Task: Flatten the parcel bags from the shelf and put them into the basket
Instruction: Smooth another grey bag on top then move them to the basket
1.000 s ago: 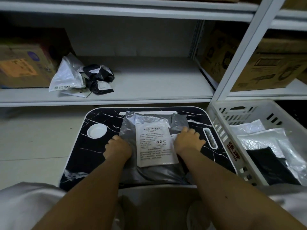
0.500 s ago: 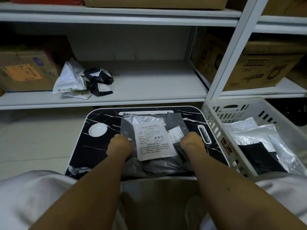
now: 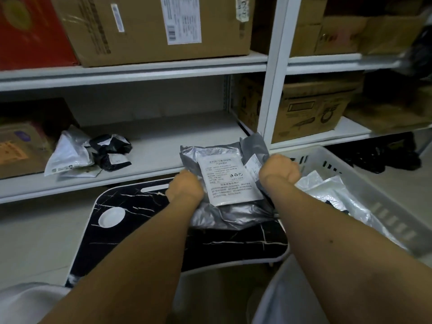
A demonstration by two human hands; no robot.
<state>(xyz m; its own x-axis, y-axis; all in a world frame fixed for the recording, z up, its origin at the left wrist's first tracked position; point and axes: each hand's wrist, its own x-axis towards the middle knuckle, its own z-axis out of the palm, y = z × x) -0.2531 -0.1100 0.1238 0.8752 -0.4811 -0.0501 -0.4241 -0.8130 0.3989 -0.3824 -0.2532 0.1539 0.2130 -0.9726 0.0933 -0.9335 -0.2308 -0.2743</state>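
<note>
A grey parcel bag (image 3: 224,211) with a white printed label hangs in the air above the black marbled lap table (image 3: 145,225). My left hand (image 3: 185,189) grips its left edge and my right hand (image 3: 279,174) grips its right edge, both with curled fingers. The bag is tilted toward the white plastic basket (image 3: 383,202) on the right, which holds several flattened silver and black bags (image 3: 327,190). On the lower shelf (image 3: 163,146) at the left lie a white parcel bag (image 3: 70,153) and a crumpled black parcel bag (image 3: 112,150).
Cardboard boxes (image 3: 149,26) fill the upper shelf and a box (image 3: 311,108) stands on the right shelf bay. A white shelf upright (image 3: 273,66) stands just behind the lifted bag. A brown box (image 3: 21,148) sits at the far left of the lower shelf.
Both hands went from pressing flat on the grey bag to gripping its sides, then lifted it off the lap table and moved it right, toward the basket.
</note>
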